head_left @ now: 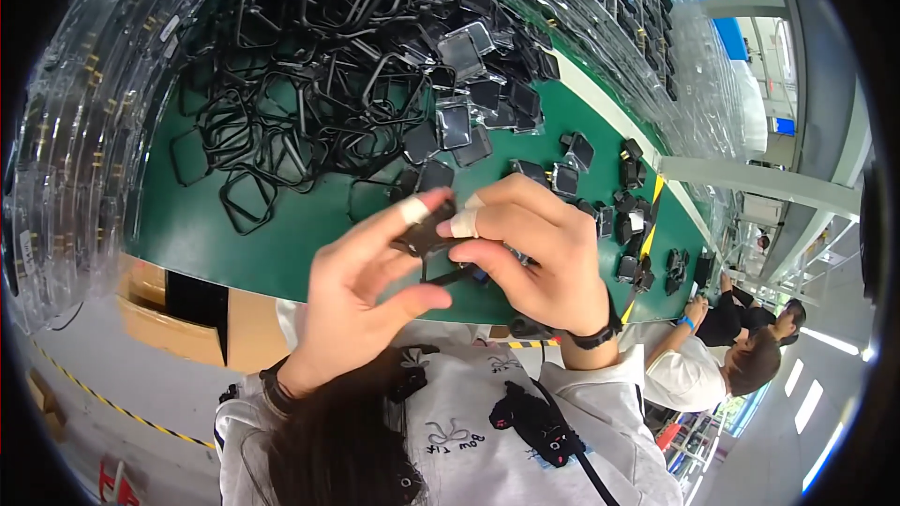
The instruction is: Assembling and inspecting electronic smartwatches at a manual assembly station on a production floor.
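- The left hand [352,295] and the right hand [534,253] met above the near edge of the green surface [309,225], both pinching one small black square part [427,234].
- The left grip was partly closed: the taped forefinger lay on top of the part and the thumb curled beneath it, the other fingers loose.
- The right grip was closed on the part's right side, its taped fingertip pressing against the part; a thin dark strip [453,275] stuck out under the thumb.
- The part sat between the two grips, touching both, held off the surface.
- A heap of black square frames [309,66] covered the far left of the surface.
- Small black pieces [630,215] lay scattered toward the right edge.
- Stacks of clear plastic trays [75,141] lined the left edge; their contents could not be made out.
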The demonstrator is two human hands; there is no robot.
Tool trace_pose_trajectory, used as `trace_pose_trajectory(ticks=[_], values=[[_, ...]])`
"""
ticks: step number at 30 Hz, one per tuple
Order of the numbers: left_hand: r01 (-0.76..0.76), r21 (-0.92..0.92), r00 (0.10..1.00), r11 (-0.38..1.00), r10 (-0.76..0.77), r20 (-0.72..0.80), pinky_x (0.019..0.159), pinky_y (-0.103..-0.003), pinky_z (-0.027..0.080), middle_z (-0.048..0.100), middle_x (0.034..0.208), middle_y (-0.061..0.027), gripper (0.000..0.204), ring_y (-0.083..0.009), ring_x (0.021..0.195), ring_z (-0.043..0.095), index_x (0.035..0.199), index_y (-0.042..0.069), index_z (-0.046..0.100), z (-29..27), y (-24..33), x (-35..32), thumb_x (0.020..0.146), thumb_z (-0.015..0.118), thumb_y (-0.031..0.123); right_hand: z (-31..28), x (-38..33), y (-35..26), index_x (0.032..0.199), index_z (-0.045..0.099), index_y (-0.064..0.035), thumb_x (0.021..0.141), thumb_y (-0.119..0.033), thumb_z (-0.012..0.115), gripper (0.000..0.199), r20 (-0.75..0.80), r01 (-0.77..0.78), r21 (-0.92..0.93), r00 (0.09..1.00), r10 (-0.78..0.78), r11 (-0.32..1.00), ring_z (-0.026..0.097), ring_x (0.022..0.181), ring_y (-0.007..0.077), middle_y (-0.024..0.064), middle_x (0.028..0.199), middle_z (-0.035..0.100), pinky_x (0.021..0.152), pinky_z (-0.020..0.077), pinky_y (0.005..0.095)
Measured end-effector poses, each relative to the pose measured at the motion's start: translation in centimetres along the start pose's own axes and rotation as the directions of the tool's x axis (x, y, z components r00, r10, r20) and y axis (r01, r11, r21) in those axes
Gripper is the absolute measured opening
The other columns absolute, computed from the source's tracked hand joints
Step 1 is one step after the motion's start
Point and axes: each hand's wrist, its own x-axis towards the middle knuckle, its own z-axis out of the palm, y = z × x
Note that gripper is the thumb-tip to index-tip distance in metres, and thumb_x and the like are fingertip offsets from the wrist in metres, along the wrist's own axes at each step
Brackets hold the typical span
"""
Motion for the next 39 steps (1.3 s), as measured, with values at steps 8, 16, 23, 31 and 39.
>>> trace_pose_trajectory(ticks=[8,16,23,31,39], values=[[0.176,0.208,0.984,0.962,-0.174,-0.030,0.089,-0.029,0.049,0.054,0.126,-0.0191,0.049,-0.0201,0.110,0.056,0.127,-0.008,0.046,0.0,0.8,-0.2,0.080,0.057,-0.016,1.8,-0.3,1.5,0.095,0.063,-0.0025,0.078,-0.008,0.071,0.020,-0.096,-0.109,0.164,0.987,0.126,0.980,0.056,0.065,0.0120,0.0071,0.085,0.059,0.055,0.0445,0.0237],[-0.170,0.078,0.884,0.982,0.187,-0.429,0.084,-0.037,0.056,0.057,0.116,-0.0213,0.048,-0.0344,0.104,0.060,0.128,-0.002,0.042,-0.8,1.1,-0.2,0.086,0.062,0.004,1.7,1.8,4.5,0.097,0.063,-0.0026,0.072,0.010,0.063,0.028,0.067,0.034,-0.235,0.998,-0.019,0.972,0.060,0.081,0.0257,0.0117,0.097,0.057,0.071,0.0496,0.0321],[-0.146,0.114,0.900,0.983,0.180,-0.397,0.087,-0.038,0.054,0.056,0.117,-0.0222,0.038,-0.0356,0.106,0.059,0.122,-0.003,0.045,-0.1,1.3,0.0,0.088,0.060,0.005,-0.5,-0.2,3.2,0.092,0.063,-0.0036,0.067,0.010,0.064,0.029,-0.040,0.170,-0.144,0.983,-0.177,0.975,0.060,0.074,0.0248,0.0094,0.087,0.059,0.064,0.0496,0.0318],[-0.041,0.041,0.973,0.998,0.049,-0.226,0.087,-0.039,0.054,0.056,0.118,-0.0208,0.033,-0.0343,0.106,0.059,0.119,-0.001,0.047,3.0,-0.6,0.7,0.088,0.058,0.002,-2.2,-5.5,1.2,0.089,0.062,-0.0024,0.066,0.012,0.063,0.027,-0.302,0.327,-0.132,0.886,-0.352,0.936,0.065,0.078,0.0310,0.0125,0.087,0.061,0.061,0.0542,0.0336],[0.088,-0.023,0.992,0.996,-0.090,-0.092,0.089,-0.039,0.054,0.058,0.113,-0.0189,0.030,-0.0311,0.107,0.059,0.115,-0.005,0.048,6.9,-2.8,0.9,0.086,0.054,-0.009,-3.5,-9.2,1.9,0.077,0.059,0.0000,0.057,0.004,0.075,0.025,-0.368,0.586,-0.132,0.720,-0.588,0.800,0.062,0.089,0.0373,0.0142,0.096,0.060,0.059,0.0579,0.0367]])
